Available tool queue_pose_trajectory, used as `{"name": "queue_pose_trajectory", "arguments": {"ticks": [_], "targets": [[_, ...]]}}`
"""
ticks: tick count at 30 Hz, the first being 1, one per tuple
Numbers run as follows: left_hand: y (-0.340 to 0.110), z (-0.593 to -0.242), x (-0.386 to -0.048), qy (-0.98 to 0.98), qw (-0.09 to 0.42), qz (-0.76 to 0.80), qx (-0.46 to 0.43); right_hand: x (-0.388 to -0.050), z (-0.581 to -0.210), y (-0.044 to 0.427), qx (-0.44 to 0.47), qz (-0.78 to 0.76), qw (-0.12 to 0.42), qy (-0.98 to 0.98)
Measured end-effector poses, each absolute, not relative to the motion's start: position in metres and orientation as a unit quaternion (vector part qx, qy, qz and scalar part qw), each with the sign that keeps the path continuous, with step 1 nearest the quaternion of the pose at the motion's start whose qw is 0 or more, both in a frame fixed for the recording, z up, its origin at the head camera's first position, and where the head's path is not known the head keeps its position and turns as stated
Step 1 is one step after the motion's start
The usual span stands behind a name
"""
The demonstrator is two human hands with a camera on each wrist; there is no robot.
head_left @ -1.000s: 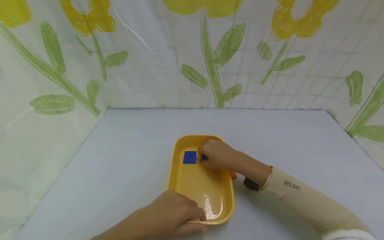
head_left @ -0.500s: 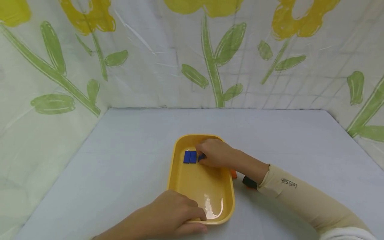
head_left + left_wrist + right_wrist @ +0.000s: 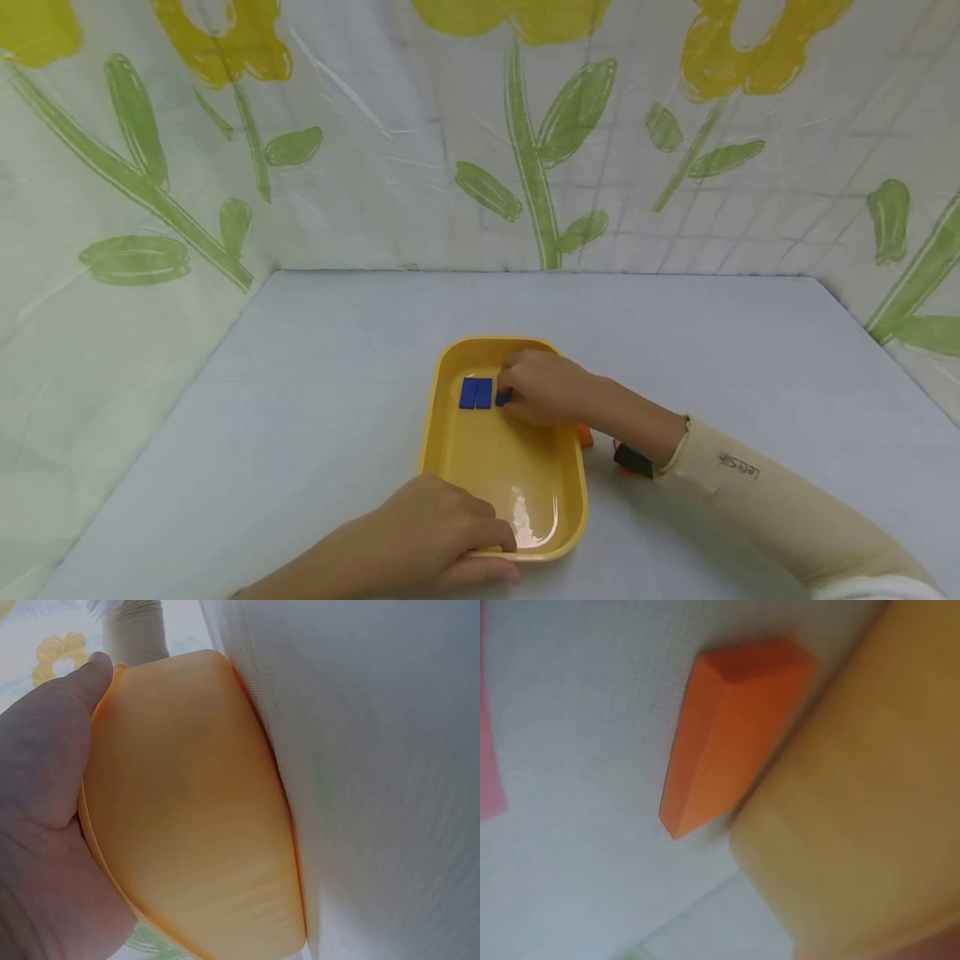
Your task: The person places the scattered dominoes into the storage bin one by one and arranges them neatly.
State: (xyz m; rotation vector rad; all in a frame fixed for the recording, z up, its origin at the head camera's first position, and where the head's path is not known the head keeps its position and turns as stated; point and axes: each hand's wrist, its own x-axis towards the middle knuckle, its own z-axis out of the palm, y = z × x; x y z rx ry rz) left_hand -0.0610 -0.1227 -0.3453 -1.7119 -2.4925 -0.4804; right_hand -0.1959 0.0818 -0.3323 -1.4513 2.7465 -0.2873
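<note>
A yellow tray stands on the table. My left hand grips its near rim, fingers inside and thumb outside; in the left wrist view, this hand lies along the tray's rim. Inside the tray, toward the far end, two flat blue blocks lie side by side. To their right, my right hand reaches over the tray's right wall and pinches another blue block, mostly hidden by the fingers. Its fingers do not show in the right wrist view.
An orange block lies on the table against the tray's right outer wall. Beside the right wrist lies a dark object, partly covered. A pink piece shows at the left edge of the right wrist view.
My right hand shifted slightly left with the blue block, then slightly back to the right. The left hand, the tray and the two blue blocks stayed in place.
</note>
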Motion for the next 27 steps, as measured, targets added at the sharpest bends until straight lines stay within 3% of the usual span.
{"name": "queue_pose_trajectory", "arguments": {"ticks": [7, 13, 27], "targets": [[-0.1226, -0.3453, -0.0618, -0.819, 0.02, -0.157, -0.551, -0.189, -0.3346, 0.0854, -0.474, -0.067, -0.031, 0.877], [-0.1224, -0.3462, -0.0616, -0.817, 0.036, -0.154, -0.555, -0.1879, -0.3353, 0.0868, -0.489, -0.063, -0.046, 0.869], [-0.1219, -0.3441, -0.0619, -0.828, -0.006, -0.149, -0.541, -0.1879, -0.3338, 0.0881, -0.5, -0.062, -0.029, 0.863]]}}
